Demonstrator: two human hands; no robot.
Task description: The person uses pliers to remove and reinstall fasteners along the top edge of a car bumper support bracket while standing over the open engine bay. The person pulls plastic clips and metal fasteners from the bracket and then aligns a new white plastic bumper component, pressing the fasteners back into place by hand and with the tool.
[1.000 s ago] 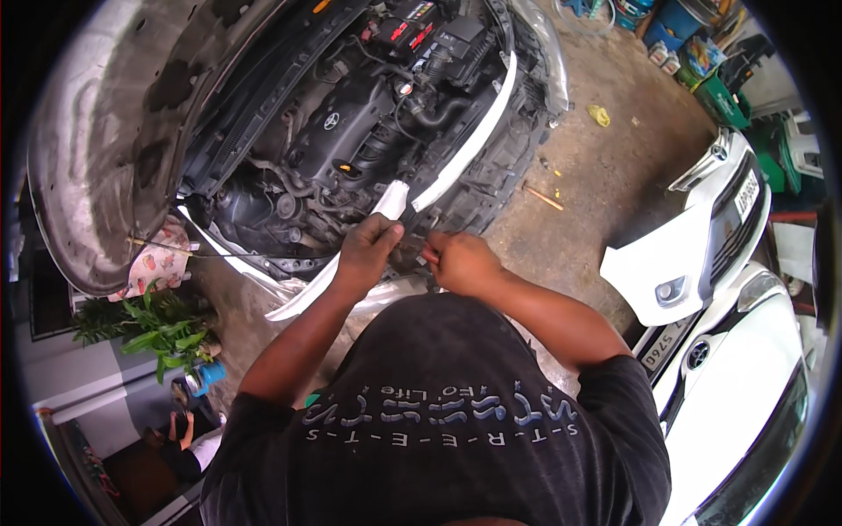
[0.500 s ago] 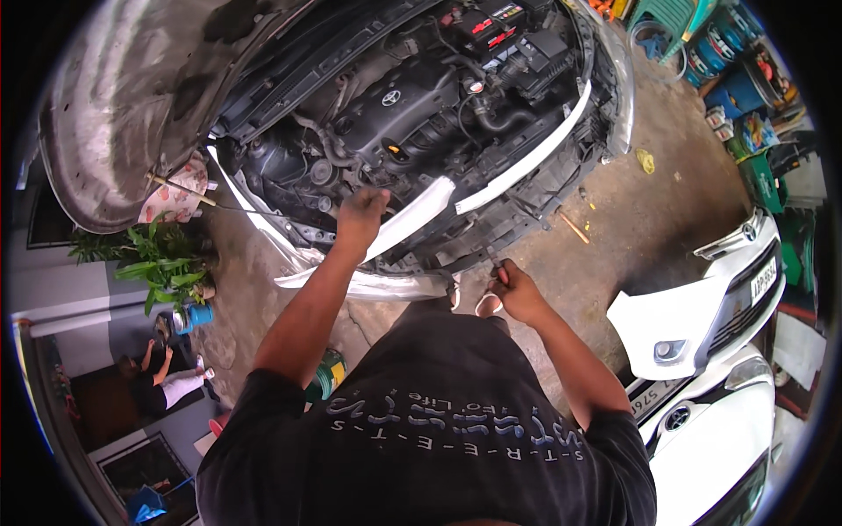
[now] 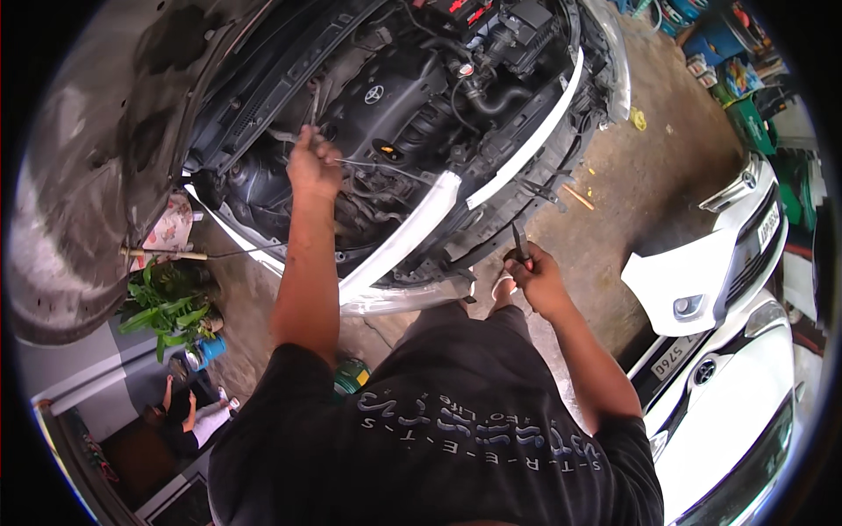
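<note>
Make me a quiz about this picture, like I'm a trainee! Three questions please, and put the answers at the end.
1. True or false: the right hand holds a red-handled tool.

2. Which is the left hand over?
A) the potted plant
B) the engine bay
C) the floor

3. Fill in the blank: the bumper at the picture's right is ____ in colour.

Key: 1. True. 2. B. 3. White.

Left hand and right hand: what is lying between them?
In the head view, the white strip crosses between the left hand and the right hand, with dark engine parts on its left and dark front framework on its right.
</note>
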